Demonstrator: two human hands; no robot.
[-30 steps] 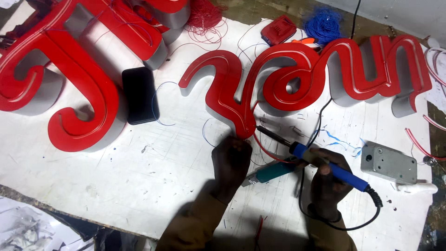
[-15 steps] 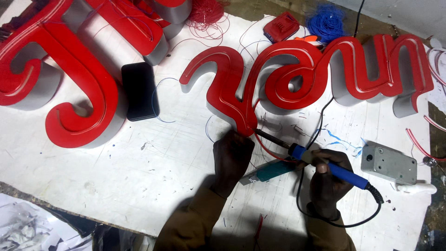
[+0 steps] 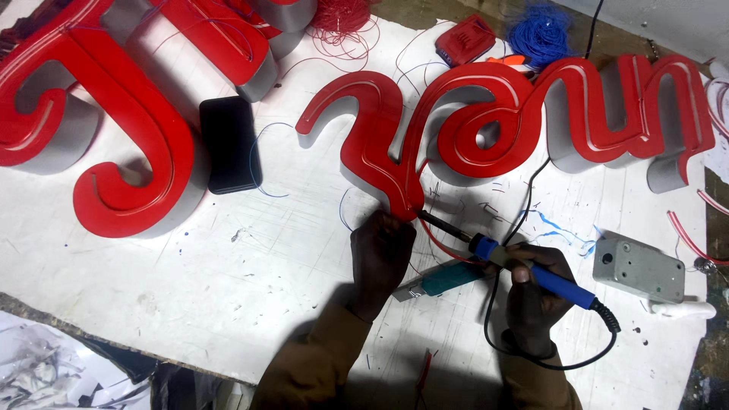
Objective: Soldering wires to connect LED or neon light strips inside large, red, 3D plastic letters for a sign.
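Soldering at the lower tip of a red script sign letter (image 3: 395,144), seen from the head camera. The right hand (image 3: 535,292) is clenched around the blue handle of a soldering iron (image 3: 524,266), whose dark tip now points up and left and meets the letter's pointed lower end, just beside the fingers of the left hand (image 3: 380,254). Compared with a second ago the left hand has crept upward to the letter's tip and the iron has followed it in, so the work has passed from approach to contact at the joint. The left hand presses down at a thin red wire (image 3: 437,247); whether it pinches that wire cannot be told. A teal tool (image 3: 448,279) lies between the hands, a black phone (image 3: 230,144) and a grey metal box (image 3: 638,267) well apart on the white table (image 3: 190,288)
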